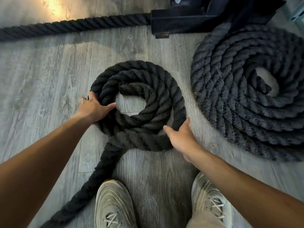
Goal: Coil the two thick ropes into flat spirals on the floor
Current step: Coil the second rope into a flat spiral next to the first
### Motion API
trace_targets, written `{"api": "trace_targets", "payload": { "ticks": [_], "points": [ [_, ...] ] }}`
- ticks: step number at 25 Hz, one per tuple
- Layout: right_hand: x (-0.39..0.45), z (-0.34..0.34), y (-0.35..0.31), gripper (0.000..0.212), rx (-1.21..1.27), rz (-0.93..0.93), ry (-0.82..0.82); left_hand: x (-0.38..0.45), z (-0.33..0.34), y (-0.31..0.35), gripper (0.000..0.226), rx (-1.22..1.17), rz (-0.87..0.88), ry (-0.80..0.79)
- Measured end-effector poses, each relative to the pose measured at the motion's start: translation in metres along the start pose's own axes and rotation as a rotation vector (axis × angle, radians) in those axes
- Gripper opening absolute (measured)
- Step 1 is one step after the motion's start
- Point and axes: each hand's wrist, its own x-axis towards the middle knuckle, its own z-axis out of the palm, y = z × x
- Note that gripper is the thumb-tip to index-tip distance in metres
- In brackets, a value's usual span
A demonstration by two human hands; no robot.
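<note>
A thick black rope [139,76] lies in a small flat spiral of about three turns in the middle of the floor. Its loose tail [92,176] runs off toward the lower left. My left hand [93,107] grips the spiral's left side, thumb inside the centre hole. My right hand [181,135] rests against the outer turn at the lower right, fingers spread and curved around it. A second rope [238,102] lies to the right as a larger, finished-looking flat spiral of several turns.
A black metal rack base [189,17] stands at the top, with a straight stretch of rope [65,27] running left from it. My two pale sneakers [113,204] stand at the bottom edge on the grey wood floor [41,79].
</note>
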Motion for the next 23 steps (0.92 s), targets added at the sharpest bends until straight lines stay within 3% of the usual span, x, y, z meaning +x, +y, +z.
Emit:
{"api": "trace_targets", "payload": {
  "ticks": [3, 6, 10, 14, 17, 19, 20, 22, 23],
  "points": [
    [0.019, -0.012, -0.001, 0.092, -0.44, -0.297, 0.22, 0.002, -0.004, 0.0, 0.091, -0.045, 0.053, 0.004],
    [0.05, -0.02, -0.03, 0.081, -0.596, -0.441, 0.327, -0.003, 0.001, -0.007, 0.088, -0.141, 0.023, 0.022],
    [0.044, -0.01, -0.022, 0.08, -0.36, -0.511, 0.341, -0.011, 0.013, -0.017, 0.078, -0.389, -0.083, -0.06],
    [-0.014, 0.037, 0.024, 0.113, -0.18, -0.334, 0.251, -0.024, 0.024, -0.013, 0.067, -0.398, -0.126, -0.096],
    [-0.013, 0.051, 0.021, 0.112, -0.12, -0.295, 0.264, -0.028, 0.02, -0.01, 0.067, -0.39, -0.146, -0.126],
    [0.006, 0.038, 0.015, 0.108, -0.148, -0.359, 0.245, -0.037, 0.012, -0.006, 0.071, -0.249, -0.147, -0.17],
    [0.016, 0.029, 0.011, 0.107, -0.158, -0.384, 0.225, -0.041, 0.011, -0.004, 0.079, -0.02, -0.09, -0.139],
    [0.031, 0.015, 0.002, 0.108, -0.183, -0.408, 0.191, -0.05, 0.011, 0.004, 0.093, 0.532, 0.175, 0.138],
    [0.036, 0.011, -0.001, 0.108, -0.204, -0.417, 0.179, -0.053, 0.013, 0.012, 0.098, 0.652, 0.366, 0.246]
  ]
}}
